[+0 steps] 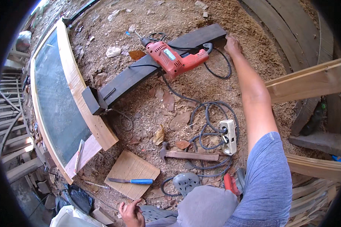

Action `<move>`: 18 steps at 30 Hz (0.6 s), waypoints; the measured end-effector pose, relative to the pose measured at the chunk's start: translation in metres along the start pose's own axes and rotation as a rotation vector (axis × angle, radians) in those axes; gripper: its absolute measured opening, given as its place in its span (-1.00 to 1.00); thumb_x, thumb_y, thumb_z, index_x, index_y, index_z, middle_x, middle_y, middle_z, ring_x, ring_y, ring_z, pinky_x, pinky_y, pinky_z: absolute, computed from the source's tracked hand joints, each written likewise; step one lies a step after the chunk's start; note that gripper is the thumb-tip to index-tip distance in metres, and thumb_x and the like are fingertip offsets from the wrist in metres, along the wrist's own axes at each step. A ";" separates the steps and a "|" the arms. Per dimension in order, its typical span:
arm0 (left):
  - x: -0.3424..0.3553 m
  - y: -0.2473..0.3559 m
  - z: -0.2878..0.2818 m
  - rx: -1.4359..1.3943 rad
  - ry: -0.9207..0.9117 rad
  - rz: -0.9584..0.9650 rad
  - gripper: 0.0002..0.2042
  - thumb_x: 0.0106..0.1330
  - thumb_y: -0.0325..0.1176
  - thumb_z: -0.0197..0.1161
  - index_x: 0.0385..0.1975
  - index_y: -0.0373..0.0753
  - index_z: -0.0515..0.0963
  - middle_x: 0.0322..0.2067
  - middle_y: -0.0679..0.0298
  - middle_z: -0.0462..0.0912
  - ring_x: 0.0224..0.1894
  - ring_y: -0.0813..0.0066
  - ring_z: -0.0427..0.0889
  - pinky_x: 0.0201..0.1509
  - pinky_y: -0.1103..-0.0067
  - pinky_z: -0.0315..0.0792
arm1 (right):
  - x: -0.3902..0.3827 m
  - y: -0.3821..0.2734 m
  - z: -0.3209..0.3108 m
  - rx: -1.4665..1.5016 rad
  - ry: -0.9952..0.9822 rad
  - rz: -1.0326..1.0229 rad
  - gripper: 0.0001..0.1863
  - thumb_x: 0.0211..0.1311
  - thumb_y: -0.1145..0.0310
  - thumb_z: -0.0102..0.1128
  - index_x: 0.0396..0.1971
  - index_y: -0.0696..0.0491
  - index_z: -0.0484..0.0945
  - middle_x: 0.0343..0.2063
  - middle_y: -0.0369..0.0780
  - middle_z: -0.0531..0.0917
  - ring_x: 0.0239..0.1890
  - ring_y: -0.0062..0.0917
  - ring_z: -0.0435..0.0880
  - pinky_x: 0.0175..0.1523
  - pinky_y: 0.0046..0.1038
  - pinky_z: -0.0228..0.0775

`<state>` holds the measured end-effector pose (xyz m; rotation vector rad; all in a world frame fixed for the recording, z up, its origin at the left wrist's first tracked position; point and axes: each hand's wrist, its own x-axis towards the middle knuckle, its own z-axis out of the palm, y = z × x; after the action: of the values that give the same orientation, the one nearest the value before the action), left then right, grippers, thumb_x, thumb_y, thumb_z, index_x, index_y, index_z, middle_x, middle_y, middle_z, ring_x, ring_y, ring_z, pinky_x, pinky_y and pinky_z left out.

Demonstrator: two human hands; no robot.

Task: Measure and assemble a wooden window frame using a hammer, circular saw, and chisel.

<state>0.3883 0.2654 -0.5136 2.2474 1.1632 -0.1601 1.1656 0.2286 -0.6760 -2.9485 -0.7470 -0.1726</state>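
Toward the far right of the head view, my right hand point(233, 46) meets the end of a long, dark, flat-faced beam point(129, 78); whether my fingers clamp it I cannot tell. The beam slants from my fingertips down to the left, and a red power drill with a black chuck point(170, 58) lies across it, left of my grip. Near the bottom, my left hand point(133, 215) has its fingers apart, just below a square brown wooden board point(134, 166) bearing a blue-handled flat-bladed tool point(141, 181).
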 end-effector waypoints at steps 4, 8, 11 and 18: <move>0.012 0.018 -0.004 -0.005 0.003 0.002 -0.55 0.06 -0.69 0.07 -0.07 -0.15 0.67 -0.44 0.15 0.61 -0.24 0.13 0.59 0.37 0.18 0.30 | 0.010 0.021 0.001 -0.061 0.104 -0.018 -0.57 0.19 0.49 0.13 0.09 -0.03 0.65 0.12 -0.12 0.63 0.22 -0.17 0.55 0.30 -0.22 0.43; 0.008 0.014 -0.014 0.050 -0.001 0.024 -0.56 0.08 -0.68 0.09 -0.05 -0.16 0.67 -0.42 0.14 0.61 -0.18 0.17 0.59 0.38 0.18 0.29 | -0.004 0.008 0.017 0.054 0.180 -0.048 -0.60 0.24 0.43 0.15 0.09 -0.02 0.63 0.04 -0.09 0.67 0.09 -0.11 0.62 0.18 -0.16 0.49; 0.013 0.035 -0.037 0.031 0.049 -0.014 -0.62 0.07 -0.68 0.11 -0.20 -0.12 0.71 -0.57 0.34 0.59 -0.37 0.41 0.62 0.39 0.20 0.23 | -0.022 0.021 0.020 0.206 0.281 -0.082 -0.41 0.32 0.33 0.21 0.35 0.08 0.37 0.15 0.02 0.60 0.15 -0.15 0.63 0.21 -0.23 0.45; 0.022 0.050 -0.156 0.063 0.237 0.079 -0.52 -0.08 -0.79 0.07 -0.21 -0.14 0.71 -0.59 0.40 0.60 -0.40 0.44 0.67 0.37 0.15 0.28 | -0.171 0.016 -0.059 0.855 0.056 0.005 -0.75 0.47 0.36 0.16 0.04 0.07 0.62 -0.14 -0.28 0.68 -0.13 -0.64 0.61 -0.01 -0.55 0.45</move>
<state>0.4157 0.3457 -0.3715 2.4142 1.2008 0.1060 1.0191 0.1275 -0.6414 -2.1229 -0.6001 0.0592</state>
